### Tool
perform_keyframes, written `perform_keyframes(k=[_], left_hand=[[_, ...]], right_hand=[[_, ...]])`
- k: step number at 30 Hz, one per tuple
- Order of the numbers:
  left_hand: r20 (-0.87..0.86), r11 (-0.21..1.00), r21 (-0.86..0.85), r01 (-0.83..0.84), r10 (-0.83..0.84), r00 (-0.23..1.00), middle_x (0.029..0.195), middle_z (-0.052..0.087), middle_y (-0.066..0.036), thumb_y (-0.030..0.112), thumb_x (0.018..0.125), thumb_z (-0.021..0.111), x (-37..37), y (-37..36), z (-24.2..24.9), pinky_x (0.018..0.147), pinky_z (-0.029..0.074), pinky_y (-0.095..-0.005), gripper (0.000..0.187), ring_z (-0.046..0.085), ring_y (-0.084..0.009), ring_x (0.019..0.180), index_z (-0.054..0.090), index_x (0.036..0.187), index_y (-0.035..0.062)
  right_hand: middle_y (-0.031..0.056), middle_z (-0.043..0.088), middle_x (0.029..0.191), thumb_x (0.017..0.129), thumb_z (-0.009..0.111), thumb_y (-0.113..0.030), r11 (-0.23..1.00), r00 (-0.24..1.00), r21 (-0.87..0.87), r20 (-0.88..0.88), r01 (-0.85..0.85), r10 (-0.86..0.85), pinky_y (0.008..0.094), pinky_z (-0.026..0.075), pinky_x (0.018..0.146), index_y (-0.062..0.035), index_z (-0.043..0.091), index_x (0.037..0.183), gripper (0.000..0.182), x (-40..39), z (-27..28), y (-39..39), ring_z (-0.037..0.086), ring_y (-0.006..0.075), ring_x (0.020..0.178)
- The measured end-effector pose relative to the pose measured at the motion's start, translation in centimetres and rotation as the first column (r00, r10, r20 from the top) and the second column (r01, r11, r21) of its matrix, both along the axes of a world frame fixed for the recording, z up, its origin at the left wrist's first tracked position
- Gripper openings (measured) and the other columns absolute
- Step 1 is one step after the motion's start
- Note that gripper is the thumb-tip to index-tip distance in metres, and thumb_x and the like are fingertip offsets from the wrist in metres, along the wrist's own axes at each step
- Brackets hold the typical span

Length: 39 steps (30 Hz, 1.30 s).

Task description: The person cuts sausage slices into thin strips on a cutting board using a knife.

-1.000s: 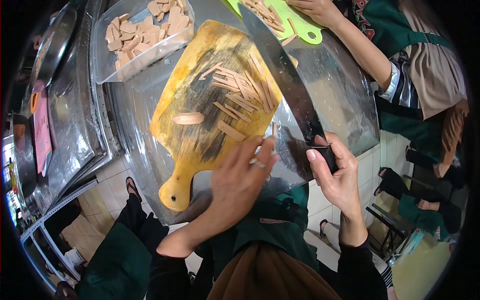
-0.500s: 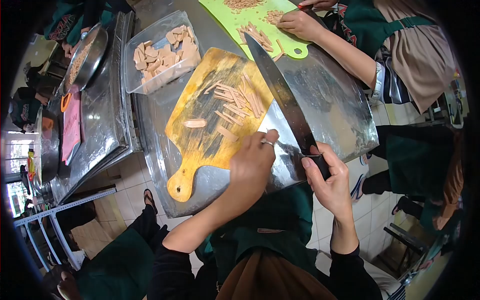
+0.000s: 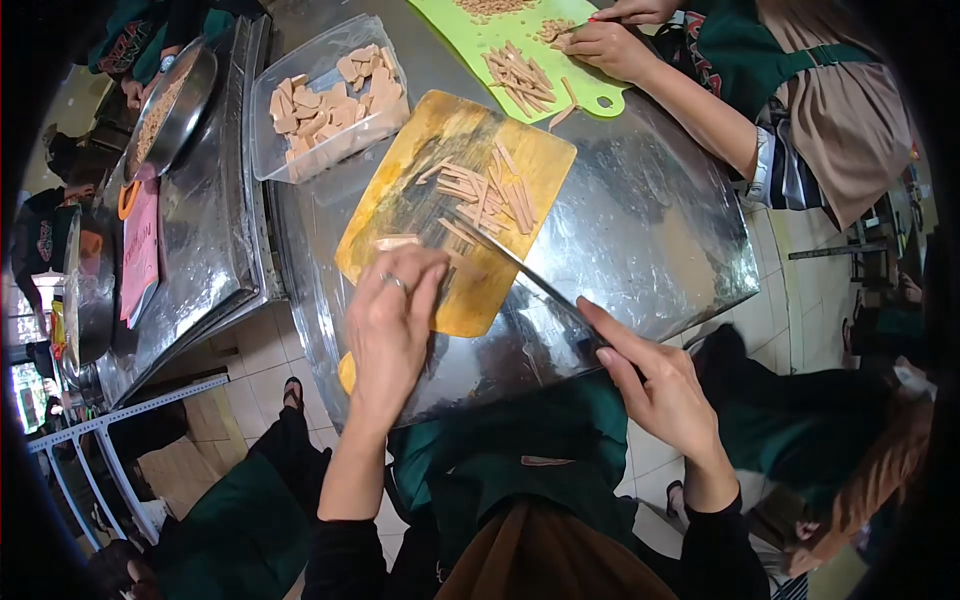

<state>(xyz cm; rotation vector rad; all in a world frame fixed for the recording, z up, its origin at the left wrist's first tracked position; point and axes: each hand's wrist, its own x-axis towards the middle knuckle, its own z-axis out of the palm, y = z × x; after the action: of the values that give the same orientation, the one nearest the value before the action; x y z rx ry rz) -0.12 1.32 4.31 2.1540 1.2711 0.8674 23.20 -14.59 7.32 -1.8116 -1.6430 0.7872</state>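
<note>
In my right hand (image 3: 665, 385) is the handle of a large kitchen knife (image 3: 535, 280). The blade slants up and left over the wooden cutting board (image 3: 385, 190), its tip by a pile of thin pinkish-brown strips (image 3: 490, 195). My left hand (image 3: 385, 320) is over the board's lower left, fingers bent down and blurred. Just beyond its fingertips shows part of a pinkish-brown slice (image 3: 398, 242). Beside its index finger lies a smeared slice (image 3: 466, 267); whether the fingers grip either cannot be made out. The hand covers much of the board's handle.
A clear plastic container (image 3: 262, 130) of meat-like pieces stands behind the board. On a green cutting board (image 3: 455, 40), a co-worker's hands (image 3: 610, 50) work beside strips and small dice. Leftward, another person holds a metal bowl (image 3: 190, 110) near a pink booklet (image 3: 142, 245).
My left hand has moved left across the board toward the slice. The knife has swung down, its tip dropping from the green board to the strips. The wooden board has shifted slightly.
</note>
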Motion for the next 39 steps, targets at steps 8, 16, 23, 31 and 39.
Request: perform_keyframes(k=[8, 16, 23, 31, 39], left_hand=[[-0.035, 0.987, 0.161, -0.020, 0.026, 0.999, 0.105, 0.071, -0.003, 0.003, 0.085, 0.077, 0.2, -2.1, -3.1, 0.076, 0.053, -0.0347, 0.028, 0.064, -0.0220, 0.086, 0.079, 0.112, 0.0104], [-0.091, 0.976, 0.216, -0.036, 0.057, 0.994, 0.108, 0.068, 0.001, 0.004, 0.083, 0.078, 0.4, -2.1, -4.3, 0.074, 0.051, -0.0327, 0.033, 0.062, -0.0179, 0.084, 0.079, 0.114, 0.0137], [-0.159, 0.967, 0.253, -0.029, 0.072, 0.985, 0.106, 0.067, 0.004, 0.002, 0.078, 0.078, 0.5, -2.0, -4.4, 0.072, 0.052, -0.0313, 0.040, 0.062, -0.0154, 0.081, 0.080, 0.116, 0.0146], [-0.225, 0.978, 0.208, 0.006, 0.041, 0.973, 0.110, 0.067, 0.005, 0.005, 0.076, 0.073, 0.1, -1.9, -4.0, 0.071, 0.052, -0.0313, 0.043, 0.061, -0.0159, 0.081, 0.080, 0.117, 0.0160], [-0.202, 0.977, 0.212, -0.010, 0.054, 0.978, 0.110, 0.068, 0.005, 0.005, 0.076, 0.075, 0.2, -2.0, -4.0, 0.070, 0.052, -0.0314, 0.043, 0.063, -0.0160, 0.082, 0.079, 0.117, 0.0171]], right_hand=[[0.0112, 0.056, 0.063, 0.100, 0.064, -0.012, 0.981, 0.979, -0.171, 0.166, -0.093, 0.122, 0.0430, 0.051, 0.053, -0.0330, 0.043, 0.159, 0.066, -1.0, 2.1, 0.2, 0.057, 0.0297, 0.049], [0.0109, 0.055, 0.063, 0.101, 0.064, -0.013, 0.973, 0.976, -0.219, 0.187, -0.072, 0.114, 0.0439, 0.052, 0.053, -0.0330, 0.045, 0.159, 0.064, -1.6, 2.2, 0.9, 0.058, 0.0303, 0.050], [0.0121, 0.055, 0.064, 0.098, 0.067, -0.008, 0.967, 0.969, -0.249, 0.221, -0.052, 0.109, 0.0445, 0.053, 0.052, -0.0332, 0.045, 0.158, 0.070, -1.9, 2.4, 1.1, 0.059, 0.0321, 0.050], [0.0159, 0.058, 0.065, 0.098, 0.067, -0.006, 0.965, 0.964, -0.247, 0.222, -0.088, 0.144, 0.0465, 0.054, 0.052, -0.0307, 0.044, 0.159, 0.070, -3.0, 1.4, 3.8, 0.063, 0.0347, 0.053], [0.0215, 0.069, 0.079, 0.100, 0.063, -0.005, 0.988, 0.994, -0.109, -0.009, -0.110, 0.110, 0.0446, 0.055, 0.061, -0.0222, 0.047, 0.157, 0.061, -3.1, -1.6, 7.4, 0.068, 0.0370, 0.063]])
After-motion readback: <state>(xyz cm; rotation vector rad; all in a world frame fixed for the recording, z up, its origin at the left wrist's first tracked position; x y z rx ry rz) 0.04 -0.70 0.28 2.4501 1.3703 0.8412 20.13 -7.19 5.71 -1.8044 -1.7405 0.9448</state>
